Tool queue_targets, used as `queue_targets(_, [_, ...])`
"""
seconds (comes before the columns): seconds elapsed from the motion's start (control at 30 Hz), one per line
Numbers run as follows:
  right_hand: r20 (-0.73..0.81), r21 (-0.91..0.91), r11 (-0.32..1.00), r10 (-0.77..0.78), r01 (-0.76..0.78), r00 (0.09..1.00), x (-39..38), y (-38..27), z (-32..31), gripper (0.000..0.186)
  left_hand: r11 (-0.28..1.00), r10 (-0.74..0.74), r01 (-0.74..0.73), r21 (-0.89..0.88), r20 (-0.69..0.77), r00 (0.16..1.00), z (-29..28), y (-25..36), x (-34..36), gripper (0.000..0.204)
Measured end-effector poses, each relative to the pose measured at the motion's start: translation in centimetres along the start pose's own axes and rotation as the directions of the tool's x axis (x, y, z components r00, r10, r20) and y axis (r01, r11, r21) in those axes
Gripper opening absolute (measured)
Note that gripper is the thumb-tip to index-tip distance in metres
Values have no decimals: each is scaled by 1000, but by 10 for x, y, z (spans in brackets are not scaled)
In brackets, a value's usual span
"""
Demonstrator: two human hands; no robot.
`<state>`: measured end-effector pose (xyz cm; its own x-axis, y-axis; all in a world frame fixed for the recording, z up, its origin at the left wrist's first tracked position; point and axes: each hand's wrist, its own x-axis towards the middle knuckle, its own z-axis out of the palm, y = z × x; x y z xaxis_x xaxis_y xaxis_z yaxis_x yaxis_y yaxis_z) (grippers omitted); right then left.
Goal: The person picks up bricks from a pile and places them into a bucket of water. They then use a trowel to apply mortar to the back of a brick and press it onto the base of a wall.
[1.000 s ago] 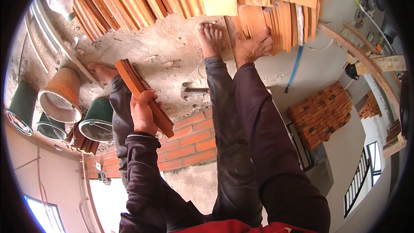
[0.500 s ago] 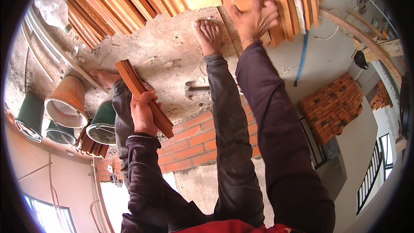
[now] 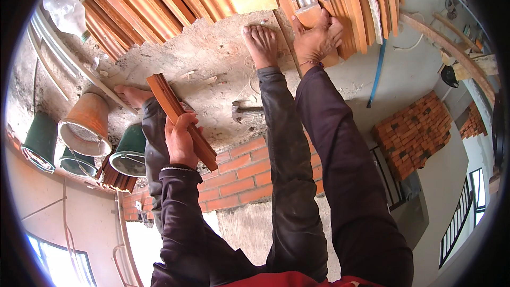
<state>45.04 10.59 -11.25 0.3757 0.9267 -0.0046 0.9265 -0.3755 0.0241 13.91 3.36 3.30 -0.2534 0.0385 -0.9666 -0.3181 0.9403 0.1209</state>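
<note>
Piece, ridged clay (image 3: 164, 95): clasped in your left hand (image 3: 182, 141), fingers wrapped round its lower half, upper end projecting beyond. Probably stiff, fairly heavy, brittle at corners; best taken mid-length, across both long edges. Tile, orange (image 3: 309, 17): beneath your right hand (image 3: 317, 42), at the tile stack's (image 3: 357, 10) near edge; fingers part-spread, hold uncertain.

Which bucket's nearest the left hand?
The rightmost green bucket, next to the left trouser leg in the picture. The orange bucket and the two other green buckets are farther left from the left hand.
</note>
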Motion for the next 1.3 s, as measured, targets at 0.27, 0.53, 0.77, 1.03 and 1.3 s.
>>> queue_targets(0.27, [-123, 330, 908, 312, -257, 942, -41, 36, -14, 80, 1000, -8, 9, 21, -38, 999, 1, 5, 1, 28])
queue_targets(0.53, [922, 372, -637, 170, -675, 347, -68, 122, 5, 78, 1000, 12, -12, 17, -5, 1000, 2, 17, -3, 29])
queue_targets(0.77, [938, 337, -689, 187, -642, 291, -78, 114, 15, 65, 1000, -10, 10, 24, 16, 1000, -2, 20, -3, 24])
queue_targets(1.03, [937, 348, -669, 224, -657, 268, -83, 105, 13, 67, 1000, 3, -3, 20, 2, 1000, 3, 22, -4, 27])
queue_targets(1.3, [941, 332, -682, 189, -651, 281, -102, 89, 20, 65, 998, -2, 2, 71, 3, 1000, 2, 20, 0, 32])
